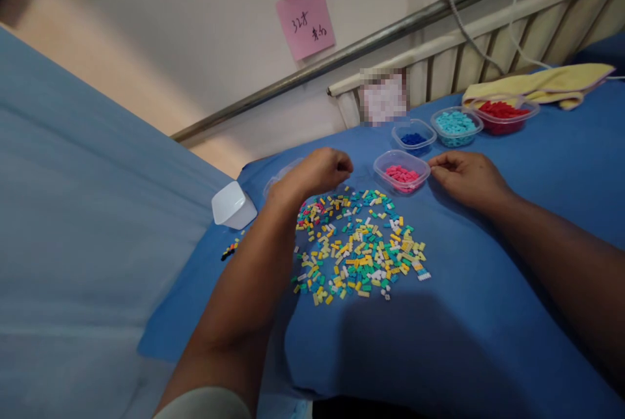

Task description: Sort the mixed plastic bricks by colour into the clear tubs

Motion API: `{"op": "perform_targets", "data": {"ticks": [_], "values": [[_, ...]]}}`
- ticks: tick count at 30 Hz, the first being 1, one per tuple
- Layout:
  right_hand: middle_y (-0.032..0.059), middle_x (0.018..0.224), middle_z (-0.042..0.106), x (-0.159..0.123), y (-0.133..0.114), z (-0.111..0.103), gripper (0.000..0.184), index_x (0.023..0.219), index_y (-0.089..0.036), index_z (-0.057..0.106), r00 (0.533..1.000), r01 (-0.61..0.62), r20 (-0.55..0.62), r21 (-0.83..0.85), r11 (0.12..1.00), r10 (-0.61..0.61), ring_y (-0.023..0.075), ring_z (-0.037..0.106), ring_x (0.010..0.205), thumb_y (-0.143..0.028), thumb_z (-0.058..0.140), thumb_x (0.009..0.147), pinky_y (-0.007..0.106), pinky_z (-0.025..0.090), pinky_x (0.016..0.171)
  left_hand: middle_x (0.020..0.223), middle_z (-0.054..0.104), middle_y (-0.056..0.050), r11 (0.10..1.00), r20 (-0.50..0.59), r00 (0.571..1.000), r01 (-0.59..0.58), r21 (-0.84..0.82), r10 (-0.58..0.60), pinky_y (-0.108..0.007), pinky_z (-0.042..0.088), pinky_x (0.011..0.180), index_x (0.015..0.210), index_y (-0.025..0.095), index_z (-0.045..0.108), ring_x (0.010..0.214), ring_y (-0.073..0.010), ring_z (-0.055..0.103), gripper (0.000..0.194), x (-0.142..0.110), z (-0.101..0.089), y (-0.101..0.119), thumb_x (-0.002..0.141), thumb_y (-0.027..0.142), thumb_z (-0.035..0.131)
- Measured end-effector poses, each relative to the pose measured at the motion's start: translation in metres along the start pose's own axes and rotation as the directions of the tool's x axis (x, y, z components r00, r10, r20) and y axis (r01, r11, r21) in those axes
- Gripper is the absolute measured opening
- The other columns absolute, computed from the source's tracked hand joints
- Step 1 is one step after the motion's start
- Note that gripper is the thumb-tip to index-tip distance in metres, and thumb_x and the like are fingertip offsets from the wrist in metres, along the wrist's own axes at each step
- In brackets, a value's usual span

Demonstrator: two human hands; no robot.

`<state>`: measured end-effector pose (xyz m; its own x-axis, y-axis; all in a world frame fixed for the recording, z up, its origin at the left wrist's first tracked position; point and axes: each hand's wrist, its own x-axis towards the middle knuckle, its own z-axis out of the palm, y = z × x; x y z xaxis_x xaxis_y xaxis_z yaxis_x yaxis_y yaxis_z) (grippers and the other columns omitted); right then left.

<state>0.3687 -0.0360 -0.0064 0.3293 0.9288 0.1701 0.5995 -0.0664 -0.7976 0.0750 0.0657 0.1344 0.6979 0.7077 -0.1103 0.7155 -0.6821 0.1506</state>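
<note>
My left hand hovers above the far edge of a spread of small toy building bricks in yellow, green, teal and white. Its fingers are curled together, and whatever they may hold is hidden. With thumb and fingers pinched, my right hand grips the right rim of a clear plastic container. Pink bricks lie inside that container. Some pink and red bricks are mixed into the loose spread, partly behind my left forearm.
Behind stand clear containers of dark blue bricks, light blue bricks and red bricks. A yellow cloth lies by the railing. At left are a white container, a few dark bricks and a partly hidden clear container.
</note>
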Motion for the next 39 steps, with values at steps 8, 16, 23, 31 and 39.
{"op": "perform_targets", "data": {"ticks": [8,16,23,31,39], "values": [[0.0067,0.101,0.086,0.0,0.0,-0.001,0.03,0.108,-0.022,0.086,0.999,-0.032,0.01,-0.012,0.999,0.033,0.0232,0.076,0.088,-0.038,0.067,0.093,0.034,0.05,0.075,0.116,0.081,-0.006,0.946,0.139,0.943,0.279,0.165,-0.302,-0.031,0.047,0.079,0.124,0.021,0.083,0.095,-0.0218,0.072,0.031,-0.075,0.032,-0.047,0.096,0.022,0.07],[0.0053,0.099,0.086,0.002,0.004,0.0,0.03,0.108,-0.022,0.086,0.998,-0.052,0.02,0.006,0.999,0.052,0.0245,0.077,0.088,-0.039,0.068,0.091,0.035,0.051,0.076,0.126,0.076,-0.01,0.95,0.117,0.958,0.234,0.209,-0.261,-0.035,0.05,0.086,0.128,0.022,0.081,0.109,-0.0272,0.071,0.035,-0.08,0.045,-0.025,0.097,0.022,0.065],[0.006,0.096,0.086,0.0,0.0,-0.002,0.032,0.107,-0.022,0.086,0.998,-0.059,0.014,-0.024,0.998,0.06,0.025,0.076,0.086,-0.04,0.067,0.089,0.037,0.05,0.076,0.123,0.077,-0.01,0.957,0.091,0.978,0.162,0.241,-0.188,-0.036,0.051,0.088,0.124,0.021,0.082,0.111,-0.028,0.07,0.031,-0.083,0.052,-0.027,0.099,0.022,0.064],[0.0044,0.094,0.086,-0.001,0.0,-0.002,0.034,0.104,-0.024,0.086,0.995,-0.097,0.021,0.006,0.995,0.097,0.0266,0.076,0.084,-0.044,0.067,0.086,0.038,0.052,0.075,0.112,0.076,-0.01,0.97,0.071,0.997,-0.002,0.244,-0.015,-0.034,0.05,0.087,0.11,0.019,0.081,0.108,-0.0263,0.068,0.025,-0.084,0.059,-0.029,0.097,0.015,0.06],[0.0051,0.096,0.086,0.0,0.009,0.002,0.036,0.105,-0.026,0.087,0.996,-0.08,0.034,0.01,0.997,0.079,0.0286,0.077,0.085,-0.048,0.066,0.085,0.04,0.053,0.075,0.111,0.076,-0.009,0.978,0.104,0.988,0.092,0.19,-0.113,-0.033,0.047,0.079,0.113,0.023,0.081,0.103,-0.0249,0.071,0.027,-0.085,0.059,-0.031,0.1,0.017,0.058]]}}
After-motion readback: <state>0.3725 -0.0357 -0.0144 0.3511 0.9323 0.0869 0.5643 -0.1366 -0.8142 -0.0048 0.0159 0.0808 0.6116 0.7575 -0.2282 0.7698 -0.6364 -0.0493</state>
